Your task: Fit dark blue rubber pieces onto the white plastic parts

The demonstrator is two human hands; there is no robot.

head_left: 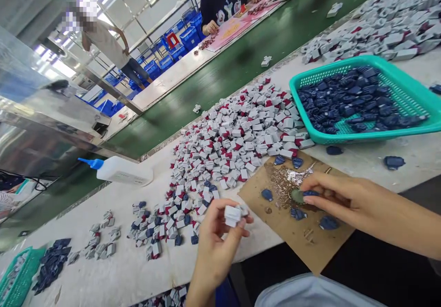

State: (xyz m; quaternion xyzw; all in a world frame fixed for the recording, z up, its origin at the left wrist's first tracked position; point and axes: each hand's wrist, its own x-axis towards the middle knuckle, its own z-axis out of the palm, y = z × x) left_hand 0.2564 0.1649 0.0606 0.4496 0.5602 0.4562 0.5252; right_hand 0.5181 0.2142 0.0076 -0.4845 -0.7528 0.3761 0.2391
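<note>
Between the thumb and fingers of my left hand is a light grey plastic block. My right hand pinches a small dark blue plastic part low over a brown cardboard sheet. Right beside that part lies a greenish round blob, and whitish crumbs are spread around it. Several more dark blue pieces rest on the cardboard. A large heap of grey blocks with dark red bits rises just beyond my hands.
A teal basket of dark blue parts stands at the right. Left of the heap lies a white squeeze bottle with a blue tip. Behind runs a green conveyor belt. A co-worker sits across it; another person stands farther back.
</note>
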